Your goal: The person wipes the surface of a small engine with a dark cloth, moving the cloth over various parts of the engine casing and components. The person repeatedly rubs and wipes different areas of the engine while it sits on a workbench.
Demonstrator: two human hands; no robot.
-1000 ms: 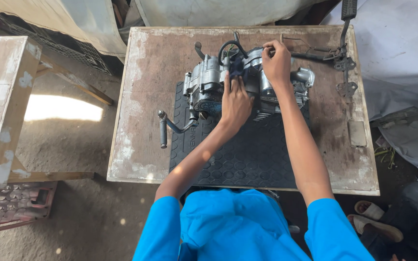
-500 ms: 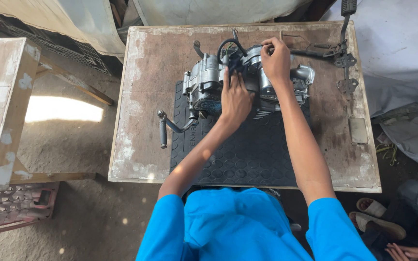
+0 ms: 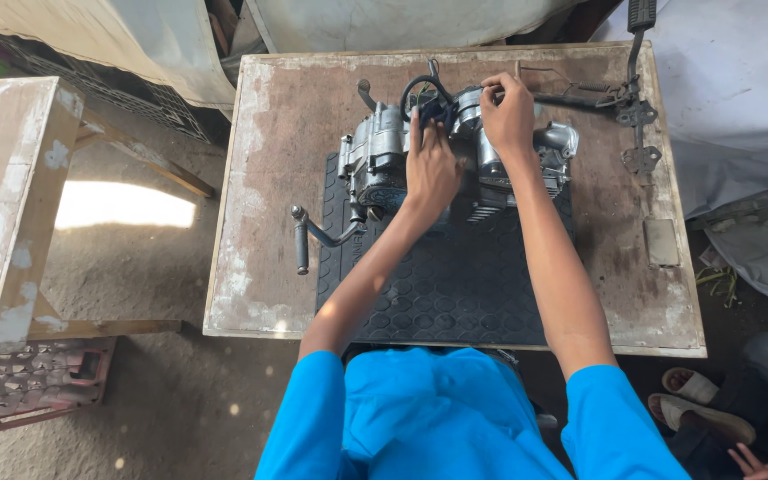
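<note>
Grey metal engine (image 3: 384, 160) lies crosswise; both hands (image 3: 433, 169) on top.

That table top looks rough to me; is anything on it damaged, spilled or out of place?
Only wear: the wooden table is stained, its pale coating flaking along the left edge. The engine sits upright, partly on the black rubber mat, with both hands on top of it. Nothing looks spilled.

No packages, labels, signs or screens visible anywhere in view: worn bench, floor and surroundings carry none.
</note>
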